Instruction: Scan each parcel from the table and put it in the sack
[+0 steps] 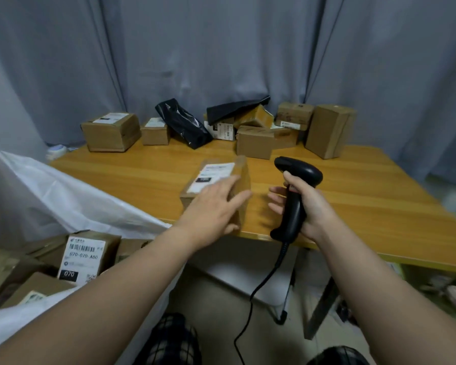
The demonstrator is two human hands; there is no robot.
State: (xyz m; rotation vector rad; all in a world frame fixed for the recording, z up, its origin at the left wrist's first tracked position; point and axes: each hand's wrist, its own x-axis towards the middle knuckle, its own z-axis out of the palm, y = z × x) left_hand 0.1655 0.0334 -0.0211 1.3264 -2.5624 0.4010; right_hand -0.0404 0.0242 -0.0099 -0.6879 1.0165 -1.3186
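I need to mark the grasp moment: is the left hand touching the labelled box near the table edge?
Cannot tell. In the head view the left hand overlaps the labelled box with spread, blurred fingers; neither contact nor a gap shows plainly.

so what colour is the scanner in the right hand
Black; the head view shows the scanner gripped in the right hand.
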